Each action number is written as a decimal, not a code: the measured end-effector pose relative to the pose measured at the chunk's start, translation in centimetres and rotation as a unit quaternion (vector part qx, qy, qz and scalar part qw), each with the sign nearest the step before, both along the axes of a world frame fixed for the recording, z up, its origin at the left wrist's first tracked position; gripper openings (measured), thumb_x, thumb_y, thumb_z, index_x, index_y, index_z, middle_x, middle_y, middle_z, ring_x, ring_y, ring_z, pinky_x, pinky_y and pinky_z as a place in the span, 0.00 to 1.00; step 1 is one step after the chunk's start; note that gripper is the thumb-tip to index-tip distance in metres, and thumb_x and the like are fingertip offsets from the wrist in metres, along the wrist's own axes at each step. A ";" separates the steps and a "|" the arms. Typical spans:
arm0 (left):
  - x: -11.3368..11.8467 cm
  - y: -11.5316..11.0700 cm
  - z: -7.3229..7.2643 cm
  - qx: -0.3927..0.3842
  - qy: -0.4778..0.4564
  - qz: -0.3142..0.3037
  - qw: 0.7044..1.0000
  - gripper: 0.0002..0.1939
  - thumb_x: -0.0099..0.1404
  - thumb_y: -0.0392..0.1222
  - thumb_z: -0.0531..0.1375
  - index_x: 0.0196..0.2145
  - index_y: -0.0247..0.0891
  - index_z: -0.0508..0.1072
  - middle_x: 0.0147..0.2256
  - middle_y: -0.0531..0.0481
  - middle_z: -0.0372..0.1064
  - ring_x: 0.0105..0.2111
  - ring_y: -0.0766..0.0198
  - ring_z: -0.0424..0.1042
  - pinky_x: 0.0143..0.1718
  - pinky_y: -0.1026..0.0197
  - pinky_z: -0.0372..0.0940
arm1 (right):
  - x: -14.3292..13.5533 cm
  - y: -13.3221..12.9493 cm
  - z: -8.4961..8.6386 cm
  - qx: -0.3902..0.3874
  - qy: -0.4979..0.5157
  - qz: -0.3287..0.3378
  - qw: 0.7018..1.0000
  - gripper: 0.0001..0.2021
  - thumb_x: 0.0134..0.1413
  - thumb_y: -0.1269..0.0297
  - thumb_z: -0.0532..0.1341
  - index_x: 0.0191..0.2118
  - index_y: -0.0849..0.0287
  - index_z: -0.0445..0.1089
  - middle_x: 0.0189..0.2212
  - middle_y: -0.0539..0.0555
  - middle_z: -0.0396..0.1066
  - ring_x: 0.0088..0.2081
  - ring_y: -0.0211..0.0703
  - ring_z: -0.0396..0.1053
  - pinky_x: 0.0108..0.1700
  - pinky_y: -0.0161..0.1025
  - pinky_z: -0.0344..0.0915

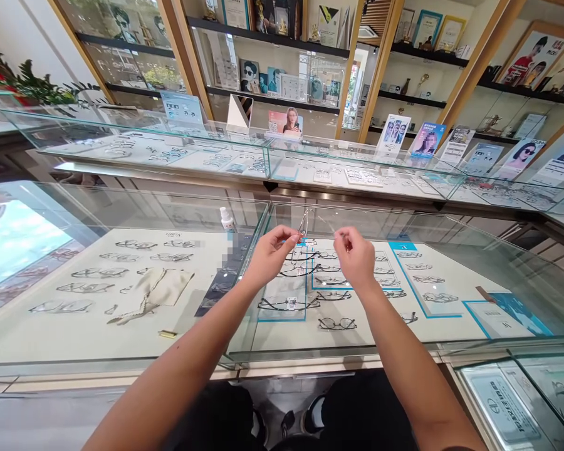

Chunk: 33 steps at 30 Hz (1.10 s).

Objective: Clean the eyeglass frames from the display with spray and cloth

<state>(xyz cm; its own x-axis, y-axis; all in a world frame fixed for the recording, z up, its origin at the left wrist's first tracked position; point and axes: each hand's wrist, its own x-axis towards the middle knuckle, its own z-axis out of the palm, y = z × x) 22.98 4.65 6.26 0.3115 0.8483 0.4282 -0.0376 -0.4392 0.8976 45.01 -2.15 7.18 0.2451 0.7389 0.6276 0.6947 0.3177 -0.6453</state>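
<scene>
Above the glass display case, both my hands are raised with a pair of thin-rimmed eyeglasses (306, 219) between them. My left hand (273, 254) pinches the eyeglasses at the rim side, fingers closed. My right hand (356, 255) is closed on the far end of a slim temple arm. The lenses appear nearly edge-on, and the fingers cover part of the frame. Beneath my hands, several dark-framed glasses (337, 324) lie in rows inside the case. Left of my hands are a crumpled cream cloth (164, 288) and a white spray bottle (226, 219).
The glass display case (244, 366) spans the front, with a vertical divider left of my hands. A small gold-coloured piece (168, 334) lies near its front. Behind runs a second glass counter (192, 174) with eyewear and standing cards (427, 139). Shelves (272, 100) line the wall.
</scene>
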 end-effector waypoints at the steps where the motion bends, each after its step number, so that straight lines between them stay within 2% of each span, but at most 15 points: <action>1: -0.2 0.2 0.0 0.008 0.016 0.004 1.000 0.18 0.71 0.59 0.67 0.40 0.40 0.78 0.42 0.45 0.79 0.45 0.57 0.77 0.49 0.55 0.71 | 0.3 0.0 0.2 0.017 -0.013 -0.038 0.999 0.14 0.72 0.51 0.57 0.41 0.53 0.74 0.22 0.46 0.69 0.24 0.40 0.61 0.33 0.40 0.55; 4: -0.4 0.3 0.0 0.003 0.041 -0.008 0.999 0.19 0.70 0.60 0.66 0.40 0.40 0.78 0.44 0.44 0.78 0.46 0.56 0.77 0.45 0.55 0.74 | 0.9 -0.1 0.6 0.077 -0.013 -0.094 0.993 0.15 0.75 0.52 0.55 0.49 0.54 0.74 0.32 0.54 0.81 0.28 0.45 0.70 0.37 0.43 0.62; 6: -0.2 0.0 0.1 -0.010 0.032 -0.019 0.999 0.20 0.70 0.61 0.66 0.40 0.40 0.78 0.44 0.44 0.77 0.46 0.55 0.77 0.43 0.55 0.76 | 0.7 -0.3 0.6 0.110 -0.003 -0.087 0.990 0.14 0.75 0.53 0.56 0.55 0.53 0.72 0.44 0.59 0.84 0.33 0.47 0.75 0.40 0.45 0.66; 7: 0.0 -0.2 0.1 -0.015 0.022 -0.020 0.999 0.20 0.70 0.62 0.66 0.40 0.40 0.78 0.44 0.44 0.77 0.46 0.55 0.77 0.43 0.55 0.77 | 0.4 -0.4 0.5 0.120 -0.001 -0.078 0.990 0.15 0.74 0.53 0.57 0.57 0.53 0.70 0.47 0.60 0.83 0.34 0.48 0.75 0.40 0.45 0.67; 9: 0.3 -0.6 0.4 -0.021 0.001 -0.015 1.000 0.21 0.69 0.62 0.67 0.39 0.40 0.77 0.43 0.44 0.78 0.46 0.55 0.77 0.42 0.56 0.78 | -0.5 -0.6 0.2 0.120 -0.009 -0.048 0.991 0.14 0.72 0.53 0.59 0.55 0.52 0.70 0.45 0.59 0.83 0.31 0.46 0.74 0.38 0.45 0.67; 13: 0.8 -1.3 0.7 -0.010 0.004 -0.013 1.000 0.21 0.68 0.61 0.67 0.39 0.39 0.77 0.42 0.44 0.78 0.44 0.56 0.77 0.42 0.56 0.77 | -2.3 -1.0 -0.1 0.057 -0.043 0.034 0.997 0.11 0.69 0.51 0.62 0.42 0.53 0.74 0.35 0.53 0.81 0.28 0.41 0.69 0.37 0.42 0.65; 16: 1.0 -1.7 0.7 0.012 0.037 -0.018 0.999 0.18 0.70 0.59 0.66 0.39 0.40 0.78 0.40 0.46 0.78 0.41 0.58 0.76 0.40 0.58 0.75 | -3.0 -1.0 -0.2 0.004 -0.032 0.055 0.998 0.12 0.68 0.50 0.63 0.42 0.53 0.75 0.34 0.51 0.80 0.27 0.40 0.67 0.37 0.41 0.65; 25: 1.4 -1.9 0.0 0.012 0.026 -0.008 1.000 0.16 0.71 0.57 0.65 0.40 0.41 0.77 0.43 0.46 0.77 0.38 0.61 0.74 0.39 0.58 0.74 | -2.7 -0.4 -0.2 -0.043 0.070 0.010 0.997 0.08 0.59 0.60 0.64 0.44 0.52 0.73 0.32 0.46 0.77 0.25 0.40 0.63 0.37 0.41 0.64; 29: 1.3 -1.5 -0.3 -0.001 -0.020 0.028 0.999 0.17 0.70 0.58 0.67 0.40 0.41 0.77 0.45 0.44 0.76 0.44 0.57 0.77 0.43 0.55 0.78 | -2.0 0.3 -0.6 -0.071 0.122 -0.017 0.990 0.15 0.56 0.61 0.62 0.50 0.52 0.69 0.35 0.47 0.75 0.26 0.40 0.63 0.37 0.41 0.63; 33: 0.9 -0.8 -0.1 -0.012 -0.072 0.059 0.996 0.19 0.68 0.60 0.68 0.40 0.41 0.77 0.46 0.43 0.77 0.50 0.54 0.77 0.46 0.53 0.79 | -1.3 1.0 -1.5 -0.086 0.147 -0.054 0.984 0.26 0.54 0.61 0.63 0.59 0.53 0.62 0.43 0.50 0.72 0.31 0.41 0.66 0.37 0.41 0.63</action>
<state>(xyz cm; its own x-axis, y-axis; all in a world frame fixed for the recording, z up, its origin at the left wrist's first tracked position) 23.85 3.84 6.16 0.1462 0.8858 0.4405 -0.1166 -0.4267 0.8968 43.66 -1.19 5.72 0.4802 0.7878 0.3857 0.4943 0.1202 -0.8609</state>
